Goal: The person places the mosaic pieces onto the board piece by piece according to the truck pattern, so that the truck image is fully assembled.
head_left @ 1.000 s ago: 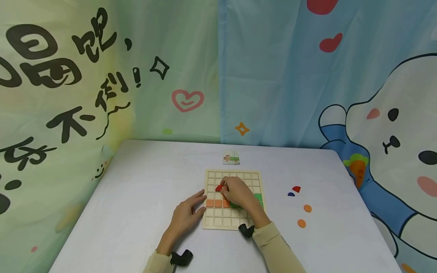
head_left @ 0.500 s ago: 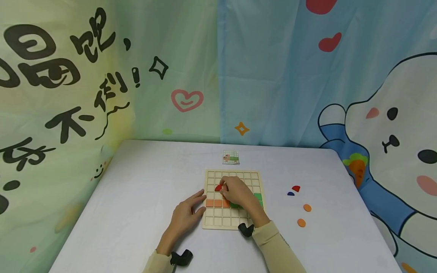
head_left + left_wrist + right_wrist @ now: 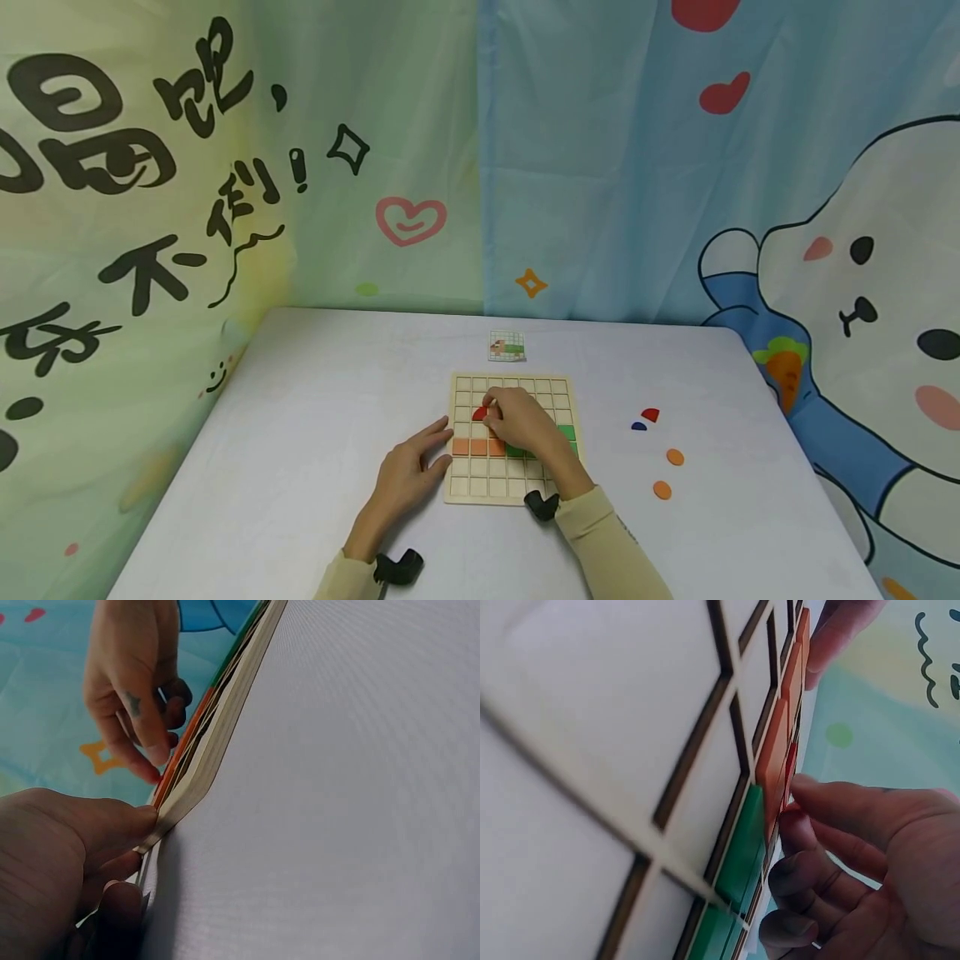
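Observation:
A wooden grid board (image 3: 480,487) lies on the white table. Along one row sit orange square tiles (image 3: 461,447), followed by green tiles (image 3: 567,433) partly covered by my right arm. My right hand (image 3: 521,421) is over the upper middle of the board, thumb and index finger pinching a red tile (image 3: 480,413) with a curved edge, low over a cell. In the right wrist view the red tile (image 3: 790,769) shows as a thin edge at the fingertips. My left hand (image 3: 408,471) rests at the board's left edge, fingers spread, thumb (image 3: 127,821) on the rim.
Right of the board lie a red quarter-round piece (image 3: 650,415), a small blue half-round piece (image 3: 639,427) and two orange discs (image 3: 676,457). A small picture card (image 3: 507,346) lies behind the board. A printed curtain (image 3: 600,167) hangs behind the table.

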A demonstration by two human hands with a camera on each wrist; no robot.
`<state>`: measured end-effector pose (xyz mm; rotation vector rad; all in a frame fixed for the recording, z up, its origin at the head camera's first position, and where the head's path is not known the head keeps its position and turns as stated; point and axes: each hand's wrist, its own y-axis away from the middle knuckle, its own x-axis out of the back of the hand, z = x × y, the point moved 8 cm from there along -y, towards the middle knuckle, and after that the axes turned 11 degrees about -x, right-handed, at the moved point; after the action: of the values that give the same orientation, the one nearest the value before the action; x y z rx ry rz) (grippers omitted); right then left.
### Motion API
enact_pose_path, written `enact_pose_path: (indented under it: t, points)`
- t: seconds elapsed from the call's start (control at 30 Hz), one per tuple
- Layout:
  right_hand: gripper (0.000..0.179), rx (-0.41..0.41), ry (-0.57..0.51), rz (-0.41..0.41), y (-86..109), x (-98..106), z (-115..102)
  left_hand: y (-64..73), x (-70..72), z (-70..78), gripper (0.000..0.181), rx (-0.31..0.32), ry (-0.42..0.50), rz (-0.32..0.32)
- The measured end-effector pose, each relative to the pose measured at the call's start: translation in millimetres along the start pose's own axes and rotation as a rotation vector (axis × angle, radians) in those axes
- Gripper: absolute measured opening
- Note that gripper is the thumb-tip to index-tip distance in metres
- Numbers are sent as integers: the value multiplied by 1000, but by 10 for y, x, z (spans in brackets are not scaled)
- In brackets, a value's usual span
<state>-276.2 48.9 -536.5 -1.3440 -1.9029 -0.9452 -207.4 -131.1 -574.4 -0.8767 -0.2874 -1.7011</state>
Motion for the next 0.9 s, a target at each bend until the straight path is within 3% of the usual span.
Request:
enact_pose_path:
  t: [0.43, 0.9]
  points:
    - [27, -31, -50, 38, 101, 249, 205, 2, 2, 12, 43, 1, -3, 6]
    - [27, -64, -21, 87, 281, 545, 652, 1, -2, -4, 43, 8, 12, 1]
